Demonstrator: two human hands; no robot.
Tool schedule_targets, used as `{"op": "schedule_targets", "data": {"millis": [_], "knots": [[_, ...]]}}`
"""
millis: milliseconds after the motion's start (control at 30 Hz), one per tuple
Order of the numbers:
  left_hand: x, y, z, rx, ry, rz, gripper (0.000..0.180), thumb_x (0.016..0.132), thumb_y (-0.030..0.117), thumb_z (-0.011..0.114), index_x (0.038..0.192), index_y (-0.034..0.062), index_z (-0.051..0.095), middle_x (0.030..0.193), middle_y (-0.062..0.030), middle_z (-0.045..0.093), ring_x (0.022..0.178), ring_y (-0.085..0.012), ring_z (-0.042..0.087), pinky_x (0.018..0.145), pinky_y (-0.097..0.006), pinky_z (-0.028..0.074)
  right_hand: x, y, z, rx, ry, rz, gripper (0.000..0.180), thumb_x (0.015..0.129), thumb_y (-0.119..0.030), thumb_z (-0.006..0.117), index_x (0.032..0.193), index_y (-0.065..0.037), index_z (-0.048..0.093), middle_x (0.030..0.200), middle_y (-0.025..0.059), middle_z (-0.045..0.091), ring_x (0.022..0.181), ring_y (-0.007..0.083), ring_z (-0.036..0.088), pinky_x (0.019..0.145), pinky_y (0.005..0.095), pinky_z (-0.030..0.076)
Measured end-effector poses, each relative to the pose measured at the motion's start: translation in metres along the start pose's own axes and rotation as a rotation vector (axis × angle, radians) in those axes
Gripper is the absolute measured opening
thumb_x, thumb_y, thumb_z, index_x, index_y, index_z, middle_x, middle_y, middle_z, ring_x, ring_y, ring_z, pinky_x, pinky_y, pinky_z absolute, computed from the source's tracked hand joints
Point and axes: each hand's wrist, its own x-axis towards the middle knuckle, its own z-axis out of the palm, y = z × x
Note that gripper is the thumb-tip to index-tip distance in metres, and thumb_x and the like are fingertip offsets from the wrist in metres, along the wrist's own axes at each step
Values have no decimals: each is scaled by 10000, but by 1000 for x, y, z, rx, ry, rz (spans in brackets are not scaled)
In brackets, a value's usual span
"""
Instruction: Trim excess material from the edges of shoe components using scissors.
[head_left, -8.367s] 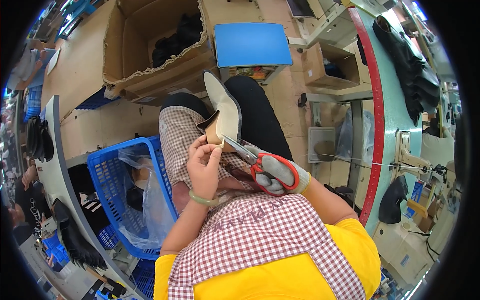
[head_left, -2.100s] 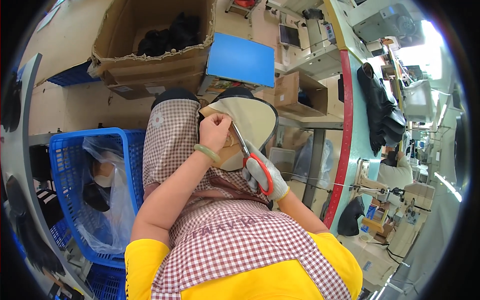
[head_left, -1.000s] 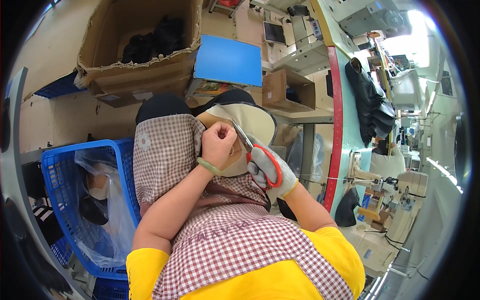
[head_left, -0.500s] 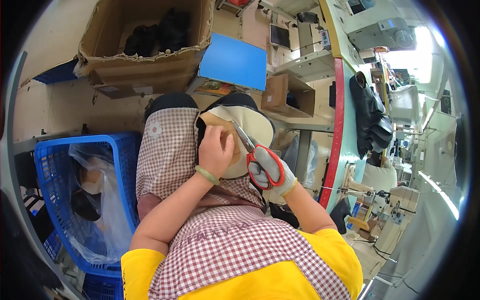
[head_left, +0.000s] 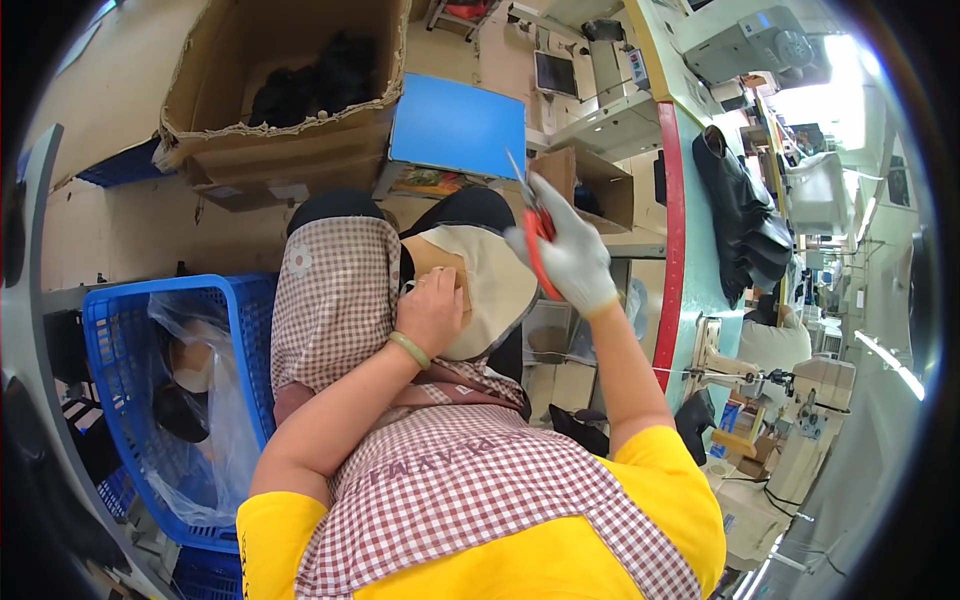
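Observation:
My left hand (head_left: 432, 312), bare with a green band at the wrist, grips a cream and tan shoe upper (head_left: 490, 285) resting on my lap over a checked apron (head_left: 335, 290). My right hand (head_left: 568, 255), in a grey glove, is shut on red-handled scissors (head_left: 532, 225). It is raised to the right of the shoe piece, with the blades pointing up and away and clear of the material.
A blue plastic basket (head_left: 120, 330) lined with a clear bag stands at my left. A large cardboard box (head_left: 290, 100) with dark pieces and a blue board (head_left: 455, 125) lie ahead. A red-edged workbench (head_left: 690, 240) with black shoe uppers (head_left: 740, 220) runs along the right.
My right hand has lifted the scissors off the shoe piece and swung them up to the right. My left hand still holds the piece on my lap.

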Motion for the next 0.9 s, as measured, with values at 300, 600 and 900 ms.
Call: {"op": "schedule_targets", "data": {"millis": [300,600,900], "knots": [[5,1,-14,18,82,132,166,831,126,582,967,34,556,873,-144,565,780,-322,588,672,-392,500,31,2,34,101,-253,-66,584,764,-327,651,1305,-164,500,1076,146,632,966,287,624,865,364,469],[29,-16,12,222,-6,63,177,836,132,576,948,59,461,883,-120,525,804,-301,587,663,-387,509,-11,76,80,392,122,235,679,699,-326,725,1277,-41,510,1041,144,641,945,260,618,873,335,470],[20,-9,-19,-304,-69,-449,120,826,104,590,897,19,543,831,-93,612,697,-167,602,618,-283,492,-44,42,74,498,325,244,738,735,-287,749,1369,-86,429,959,126,651,858,212,636,804,325,498]]}}
